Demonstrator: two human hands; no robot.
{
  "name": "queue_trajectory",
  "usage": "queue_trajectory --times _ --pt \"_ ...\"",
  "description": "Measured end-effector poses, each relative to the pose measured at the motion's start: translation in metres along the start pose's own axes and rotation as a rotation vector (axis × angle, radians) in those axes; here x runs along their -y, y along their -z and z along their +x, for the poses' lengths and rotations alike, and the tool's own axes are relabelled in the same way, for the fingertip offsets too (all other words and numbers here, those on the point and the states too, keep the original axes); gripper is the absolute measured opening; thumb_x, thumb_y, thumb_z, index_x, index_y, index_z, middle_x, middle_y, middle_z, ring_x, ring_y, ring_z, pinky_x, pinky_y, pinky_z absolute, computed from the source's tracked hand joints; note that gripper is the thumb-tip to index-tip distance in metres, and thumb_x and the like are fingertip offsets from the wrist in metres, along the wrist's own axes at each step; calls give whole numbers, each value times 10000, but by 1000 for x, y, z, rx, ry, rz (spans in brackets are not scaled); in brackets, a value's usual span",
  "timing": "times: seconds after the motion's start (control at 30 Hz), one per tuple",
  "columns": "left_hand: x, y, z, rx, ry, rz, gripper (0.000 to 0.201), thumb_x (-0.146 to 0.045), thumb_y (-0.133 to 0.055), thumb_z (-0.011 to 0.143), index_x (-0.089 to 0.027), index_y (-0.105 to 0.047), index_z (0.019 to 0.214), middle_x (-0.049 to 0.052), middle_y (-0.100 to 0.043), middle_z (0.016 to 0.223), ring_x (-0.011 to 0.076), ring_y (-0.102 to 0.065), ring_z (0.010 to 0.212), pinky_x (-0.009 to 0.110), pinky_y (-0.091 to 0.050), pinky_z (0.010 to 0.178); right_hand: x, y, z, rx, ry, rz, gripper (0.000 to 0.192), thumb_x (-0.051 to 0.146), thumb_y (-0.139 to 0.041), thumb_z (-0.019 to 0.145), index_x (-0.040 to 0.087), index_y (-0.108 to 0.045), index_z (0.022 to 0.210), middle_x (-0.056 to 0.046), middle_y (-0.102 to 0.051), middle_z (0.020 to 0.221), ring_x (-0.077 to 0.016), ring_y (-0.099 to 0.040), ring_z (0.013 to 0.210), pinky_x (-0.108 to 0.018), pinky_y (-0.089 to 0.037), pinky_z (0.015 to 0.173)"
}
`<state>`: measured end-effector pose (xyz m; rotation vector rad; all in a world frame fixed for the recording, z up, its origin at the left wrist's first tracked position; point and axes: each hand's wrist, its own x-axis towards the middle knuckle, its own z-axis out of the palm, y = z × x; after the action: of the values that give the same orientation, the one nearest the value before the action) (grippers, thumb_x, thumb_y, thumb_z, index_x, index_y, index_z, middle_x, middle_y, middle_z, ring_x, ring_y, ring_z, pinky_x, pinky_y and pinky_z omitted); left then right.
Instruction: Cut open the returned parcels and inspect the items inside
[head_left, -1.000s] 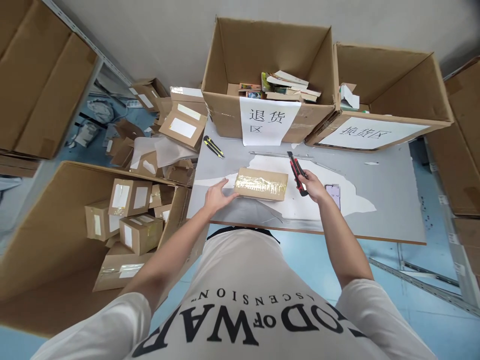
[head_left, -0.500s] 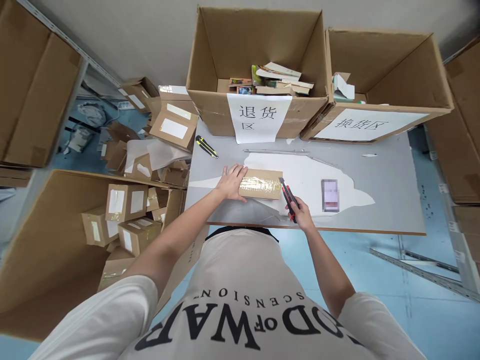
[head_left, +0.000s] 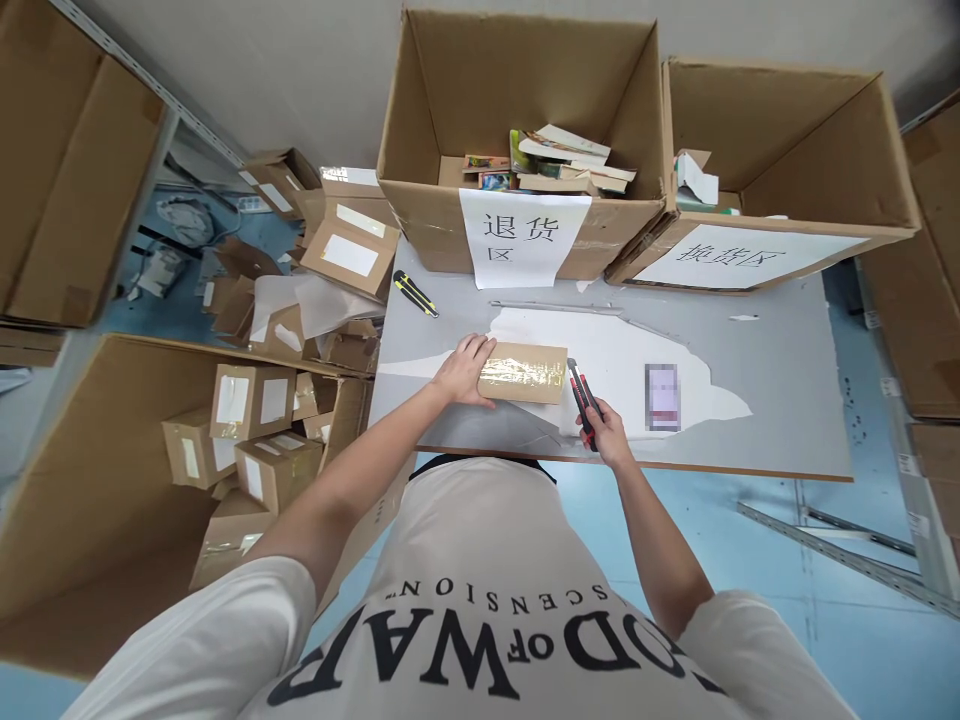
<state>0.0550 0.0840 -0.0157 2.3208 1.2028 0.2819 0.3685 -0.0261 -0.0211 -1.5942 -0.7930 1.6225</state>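
Observation:
A small cardboard box (head_left: 525, 374) with shiny clear tape along its top lies on the table. My left hand (head_left: 468, 372) grips its left end, thumb at the near edge and fingers over the far side. In my right hand (head_left: 606, 432) is a red and black utility knife (head_left: 583, 400), its blade pointing away from me just beside the box's right end. A small gap shows between the blade and the cardboard. Under the box is a torn white sheet (head_left: 637, 345) on the grey tabletop.
A yellow and black utility knife (head_left: 415, 295) lies at the table's left. Two large open cartons, one with books (head_left: 570, 160), stand along the back. A blurred phone-like rectangle (head_left: 662, 398) rests on the right. Left of the table, a big carton (head_left: 97, 480) contains several small boxes (head_left: 277, 465).
The knife in my right hand has shifted slightly right, and its tip has come away from the box's right end. My left hand keeps its hold on the box.

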Motion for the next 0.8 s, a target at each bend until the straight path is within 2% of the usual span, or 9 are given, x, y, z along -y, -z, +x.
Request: queue_trajectory --times 0.27,0.57,0.8 --pt "-8 -1 0 13 34 70 1149 -544 -789 436 -115 -333 1399 190 -431 1264 394 -365 1207 475 -308 1059 -2 21 -9 58 6 -221 624 576 -586 769 205 -494 1261 64 -553 588 -81 -439 332 -201 -340 285" --pt "-10 0 3 28 44 144 1122 -585 -739 480 -93 -301 1388 186 -431 1225 374 -384 1168 475 -400 968 -17 16 -21 71 33 -237 608 588 -532 811 188 -467 1264 63 -532 603 -84 -457 333 -205 -344 288" --pt "-2 -6 4 15 10 123 1172 -593 -745 463 -90 -271 1409 193 -417 1237 386 -373 1174 506 -381 982 -41 17 -48 156 -50 -304 561 568 -505 841 211 -493 1273 67 -509 607 -66 -434 322 -192 -325 284"
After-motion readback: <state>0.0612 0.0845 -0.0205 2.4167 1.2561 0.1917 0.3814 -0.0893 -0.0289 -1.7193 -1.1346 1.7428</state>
